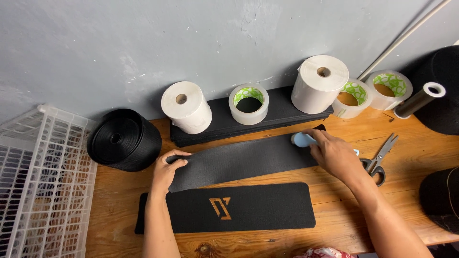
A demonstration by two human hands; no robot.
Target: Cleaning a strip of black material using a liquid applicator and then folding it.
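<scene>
wooden table [406,157] | 2 black mats [239,208] | scissors [380,160] | tape rolls [248,102]

The right hand [334,154] hides most of the blue brush [303,139]. The white crate [43,181] is cut by the left edge, and the black roll [442,91] by the right edge.

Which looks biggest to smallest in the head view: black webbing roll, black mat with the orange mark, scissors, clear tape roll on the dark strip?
1. black mat with the orange mark
2. black webbing roll
3. clear tape roll and scissors: they look much alike, and the scissors are partly hidden by the right hand, so these two stay unranked.
</scene>
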